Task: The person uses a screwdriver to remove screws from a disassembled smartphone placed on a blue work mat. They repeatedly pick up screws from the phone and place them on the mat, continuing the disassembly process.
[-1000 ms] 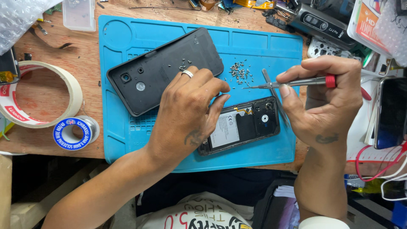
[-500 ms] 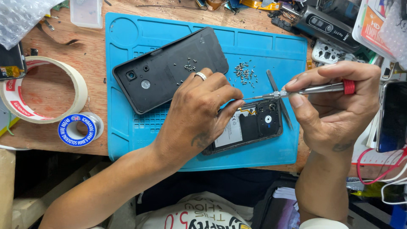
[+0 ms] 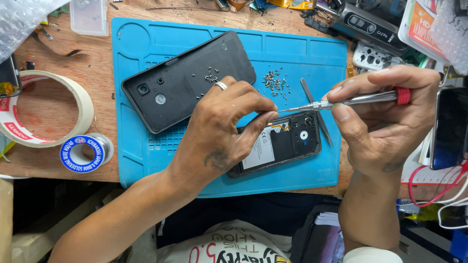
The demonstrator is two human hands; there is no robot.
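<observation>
Head view, looking down on a wooden bench [image 3: 44, 160] with a blue mat [image 3: 292, 53] in the middle.

Phone [image 3: 282, 146]: lies on the near right part of the mat, back removed, internals up, long axis running left-right and slightly tilted. A white label and a black board area show; its left end is hidden under the left hand.

Left hand [image 3: 219, 131]: palm down over the phone's left part, fingers curled, ring on one finger. Thumb and forefinger tips are pinched together right at the screwdriver tip. Whether a screw sits between them cannot be told; too small.

Right hand [image 3: 385, 122]: grips the screwdriver [image 3: 351, 101] between thumb and fingers, other fingers wrapped loosely. The tool lies almost level, silver shaft, red band at its rear end, tip pointing left just above the phone's top edge and meeting the left fingertips.

Back cover [image 3: 187, 80]: black, inside face down or up not certain, lies on the mat's far left part, just beside the left hand's knuckles. A few tiny screws rest on it.

Screws [image 3: 275, 82]: loose cluster on the mat, between the cover and the screwdriver.

Tweezers [image 3: 317, 112]: lie on the mat under the screwdriver shaft, touching the phone's right end.

Left of the mat: tape roll [image 3: 80, 104] and solder spool [image 3: 80, 153], near each other.
</observation>
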